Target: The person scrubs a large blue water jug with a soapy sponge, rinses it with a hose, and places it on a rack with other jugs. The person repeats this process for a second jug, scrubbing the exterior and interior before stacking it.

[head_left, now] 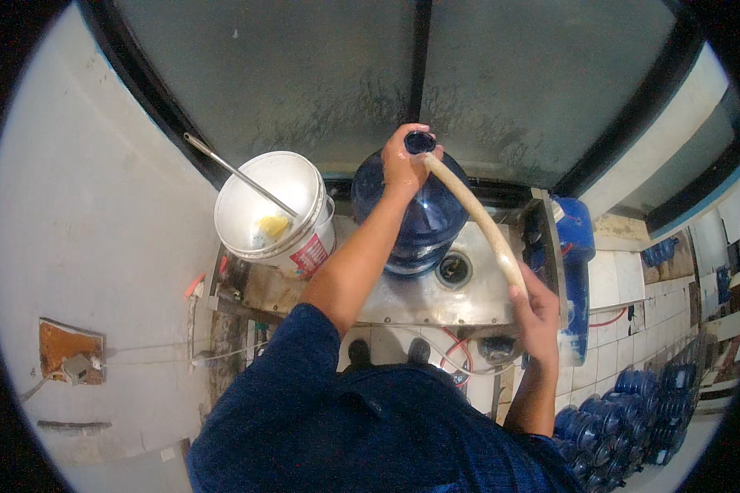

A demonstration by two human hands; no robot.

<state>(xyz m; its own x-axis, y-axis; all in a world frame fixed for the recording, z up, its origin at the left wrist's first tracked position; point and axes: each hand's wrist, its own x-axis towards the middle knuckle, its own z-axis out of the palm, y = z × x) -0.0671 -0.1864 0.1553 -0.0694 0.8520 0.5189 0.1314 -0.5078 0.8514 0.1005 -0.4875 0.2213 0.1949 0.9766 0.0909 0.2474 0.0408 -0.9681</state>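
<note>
A large round blue water jug (423, 209) stands upright on a metal sink counter (386, 304). My left hand (404, 164) is wrapped round its neck, just below the dark open mouth (419, 142). A pale, cream-coloured hose (481, 218) arcs down to the right from beside the neck. Its upper end lies against the jug near my left fingers; whether those fingers also touch it I cannot tell. Lower down, my right hand (536, 308) is closed round the hose at the counter's right front edge.
Left of the jug, a white bucket (273, 205) holds a long metal rod (238, 174) and something yellow. A round drain (454, 269) is set in the counter. A blue container (575, 230) stands at the right. Several blue jugs (617, 419) are on the tiled floor, lower right.
</note>
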